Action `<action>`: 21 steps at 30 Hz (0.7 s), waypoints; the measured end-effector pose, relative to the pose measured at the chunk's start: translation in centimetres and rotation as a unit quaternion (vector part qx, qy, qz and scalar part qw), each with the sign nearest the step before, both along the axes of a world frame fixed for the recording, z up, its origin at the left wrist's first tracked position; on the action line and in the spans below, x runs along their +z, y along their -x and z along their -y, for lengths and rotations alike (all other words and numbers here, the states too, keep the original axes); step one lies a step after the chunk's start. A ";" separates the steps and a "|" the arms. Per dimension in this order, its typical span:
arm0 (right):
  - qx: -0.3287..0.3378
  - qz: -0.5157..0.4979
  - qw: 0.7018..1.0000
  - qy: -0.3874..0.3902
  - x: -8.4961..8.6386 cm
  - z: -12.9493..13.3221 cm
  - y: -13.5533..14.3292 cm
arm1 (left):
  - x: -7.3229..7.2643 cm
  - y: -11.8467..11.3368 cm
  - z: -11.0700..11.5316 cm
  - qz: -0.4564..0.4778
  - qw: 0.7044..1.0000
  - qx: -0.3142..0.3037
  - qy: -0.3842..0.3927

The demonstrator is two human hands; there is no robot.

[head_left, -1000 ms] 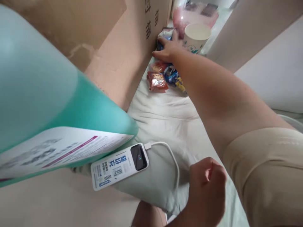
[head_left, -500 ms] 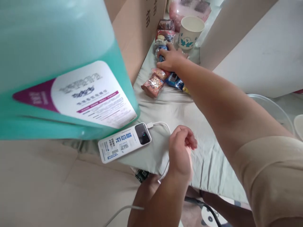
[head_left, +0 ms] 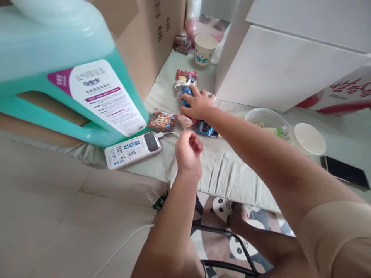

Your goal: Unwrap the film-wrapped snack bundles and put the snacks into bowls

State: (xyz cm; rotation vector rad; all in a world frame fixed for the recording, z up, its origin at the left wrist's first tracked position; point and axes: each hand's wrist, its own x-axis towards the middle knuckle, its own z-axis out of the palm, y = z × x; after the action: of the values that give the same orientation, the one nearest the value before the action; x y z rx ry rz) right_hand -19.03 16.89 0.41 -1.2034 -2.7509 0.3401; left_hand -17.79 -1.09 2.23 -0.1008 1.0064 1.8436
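Observation:
My right hand (head_left: pixel 198 103) lies spread over a group of small wrapped snacks, its fingers touching a blue packet (head_left: pixel 185 95). A red and white packet (head_left: pixel 186 78) sits just beyond it. Nearer to me are a brown cookie packet (head_left: pixel 162 120), an orange packet (head_left: pixel 186 121) and a dark blue one (head_left: pixel 207 129). My left hand (head_left: pixel 189 150) is held above the cloth with its fingers curled in; whether anything is inside them is hidden. Left of it, a white power bank (head_left: pixel 133 150) has a white cable plugged in.
A big jug of green liquid (head_left: pixel 127 88) stands at the left before a cardboard box (head_left: pixel 145 46). Farther back are a paper cup (head_left: pixel 204 50) and a dark packet (head_left: pixel 182 44). White box (head_left: pixel 278 65), clear bowl (head_left: pixel 269 116), white cup (head_left: pixel 310 139) and phone (head_left: pixel 344 172) are right.
The view has shifted, showing more of the right side. Under my right hand, the snacks have come nearer to me, away from the paper cup and the dark packet. My left hand stays curled.

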 end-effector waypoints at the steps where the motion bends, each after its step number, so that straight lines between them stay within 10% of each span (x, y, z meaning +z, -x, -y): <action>1: -0.001 -0.016 1.000 0.008 0.4 0.6 -0.8 | 0.0 -0.3 -0.2 -0.019 1.000 0.003 -0.006; 6: -0.004 -0.115 0.993 -0.039 1.9 6.1 -7.9 | 0.0 -1.3 -0.9 -0.080 0.996 0.016 -0.034; 10: -0.031 -0.022 0.997 -0.073 0.0 10.4 -12.8 | 0.0 -1.4 -1.4 -0.087 0.996 0.008 -0.029; 21: -0.014 -0.024 0.993 -0.112 -2.1 14.0 -16.5 | 0.1 -1.5 -1.4 -0.116 0.993 -0.003 -0.014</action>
State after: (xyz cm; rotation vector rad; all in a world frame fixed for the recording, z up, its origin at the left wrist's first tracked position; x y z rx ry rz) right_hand -2.51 2.92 -1.70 -1.1595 -2.6430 0.0535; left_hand -16.30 0.32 2.33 0.1366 1.1392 1.8933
